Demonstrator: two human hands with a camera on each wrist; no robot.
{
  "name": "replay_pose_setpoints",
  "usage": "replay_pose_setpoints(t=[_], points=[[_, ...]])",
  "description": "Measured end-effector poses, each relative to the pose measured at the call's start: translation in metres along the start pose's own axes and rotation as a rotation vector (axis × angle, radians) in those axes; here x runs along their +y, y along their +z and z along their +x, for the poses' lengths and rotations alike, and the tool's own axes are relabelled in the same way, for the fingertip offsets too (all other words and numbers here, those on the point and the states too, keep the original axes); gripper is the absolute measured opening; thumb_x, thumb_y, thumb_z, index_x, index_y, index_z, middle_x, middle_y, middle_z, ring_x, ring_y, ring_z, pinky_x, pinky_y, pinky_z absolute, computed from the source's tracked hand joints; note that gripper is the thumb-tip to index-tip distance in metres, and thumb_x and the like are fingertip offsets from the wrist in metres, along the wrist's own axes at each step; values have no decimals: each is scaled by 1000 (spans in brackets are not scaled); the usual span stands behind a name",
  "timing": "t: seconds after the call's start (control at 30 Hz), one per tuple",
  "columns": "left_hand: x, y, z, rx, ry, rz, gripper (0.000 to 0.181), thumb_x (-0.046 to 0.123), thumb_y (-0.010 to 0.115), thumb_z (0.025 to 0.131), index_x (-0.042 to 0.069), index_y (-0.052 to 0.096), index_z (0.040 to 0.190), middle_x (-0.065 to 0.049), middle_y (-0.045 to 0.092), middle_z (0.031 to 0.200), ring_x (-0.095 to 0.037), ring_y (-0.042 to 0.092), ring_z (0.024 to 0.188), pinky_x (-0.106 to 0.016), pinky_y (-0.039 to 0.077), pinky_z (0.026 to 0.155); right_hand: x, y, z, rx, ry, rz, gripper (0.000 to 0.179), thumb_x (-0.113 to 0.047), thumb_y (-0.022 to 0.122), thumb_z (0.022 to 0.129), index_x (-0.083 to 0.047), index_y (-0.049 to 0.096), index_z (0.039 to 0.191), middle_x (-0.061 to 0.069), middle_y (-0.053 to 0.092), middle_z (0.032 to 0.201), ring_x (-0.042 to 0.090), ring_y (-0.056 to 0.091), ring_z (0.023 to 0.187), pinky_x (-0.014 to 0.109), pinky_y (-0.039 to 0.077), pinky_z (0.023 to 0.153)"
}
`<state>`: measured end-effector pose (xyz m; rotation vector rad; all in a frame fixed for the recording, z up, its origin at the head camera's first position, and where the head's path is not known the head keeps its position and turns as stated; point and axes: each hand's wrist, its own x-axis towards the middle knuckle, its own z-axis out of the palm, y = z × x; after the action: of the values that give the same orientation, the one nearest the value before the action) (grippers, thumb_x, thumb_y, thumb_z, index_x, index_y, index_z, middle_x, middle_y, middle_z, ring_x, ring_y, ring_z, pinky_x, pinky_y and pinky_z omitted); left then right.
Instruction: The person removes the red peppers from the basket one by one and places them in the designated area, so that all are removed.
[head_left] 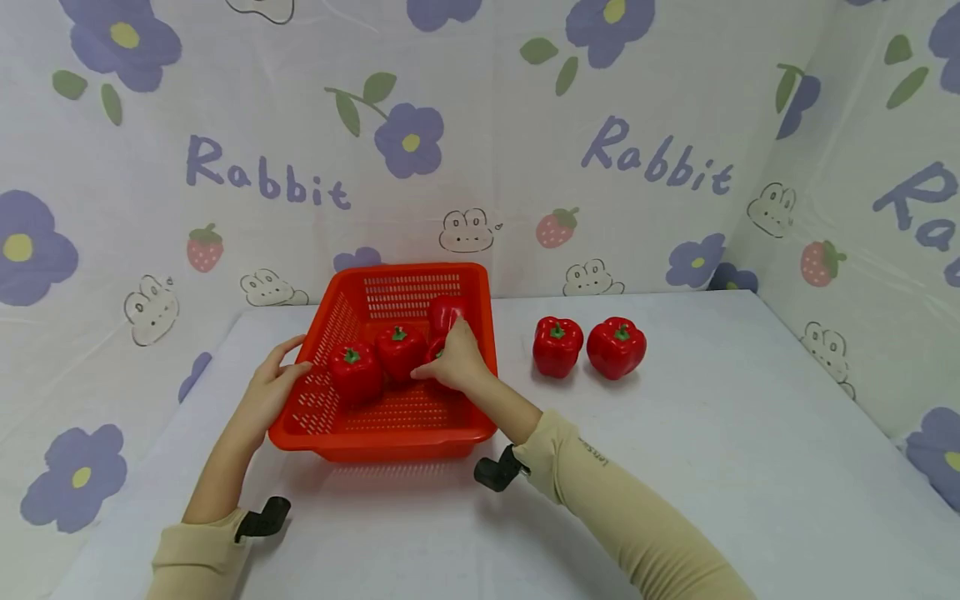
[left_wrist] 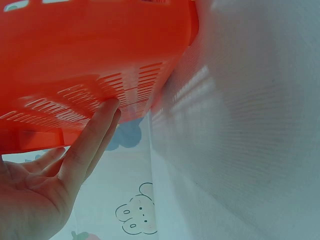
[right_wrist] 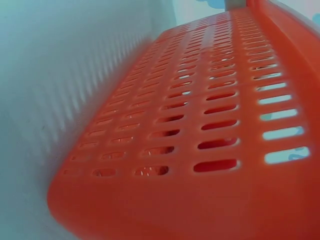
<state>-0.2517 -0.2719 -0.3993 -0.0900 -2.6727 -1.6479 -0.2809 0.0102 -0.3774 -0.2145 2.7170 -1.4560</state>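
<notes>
A red-orange plastic basket point(head_left: 408, 442) stands on the white table, with several glossy red bell peppers inside. Two of them, a left pepper point(head_left: 356, 379) and a middle pepper point(head_left: 400, 352), sit upright with green stems showing. My right hand point(head_left: 457, 358) reaches over the basket's right side and grips a bell pepper point(head_left: 432, 350), mostly hidden under the fingers. Just behind it lies another pepper point(head_left: 446, 310). At the left rim my left hand point(head_left: 266, 387) holds the basket, thumb at the rim; the left wrist view shows straight fingers point(left_wrist: 92, 137) against the slotted outer wall.
Right of the basket, two more red bell peppers stand side by side on the table, a nearer-left one point(head_left: 557, 348) and a right one point(head_left: 617, 348). A patterned cloth point(head_left: 517, 150) with flowers and rabbits hangs behind the table point(head_left: 720, 450). The basket's slotted side point(right_wrist: 200, 130) fills the right wrist view.
</notes>
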Motion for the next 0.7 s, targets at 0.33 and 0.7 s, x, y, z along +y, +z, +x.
replay_pose_setpoints(t=[0.33,0.7], points=[[-2,-2,-1,-4,9,-17,57,30,41,104,18,22,156,-34,53,132,-1,65,81,-23,58,70,-2,1,2,-36,-22,-71,94,1,80,72,8,25,148,23,46,143,30,48,126,41,41,112],[2,1,0,-6,13,-11,58,29,41,103,16,22,156,-35,53,131,0,65,80,-22,57,70,0,0,4,-31,77,50,95,2,75,75,-5,23,154,15,37,155,33,35,142,50,31,118]])
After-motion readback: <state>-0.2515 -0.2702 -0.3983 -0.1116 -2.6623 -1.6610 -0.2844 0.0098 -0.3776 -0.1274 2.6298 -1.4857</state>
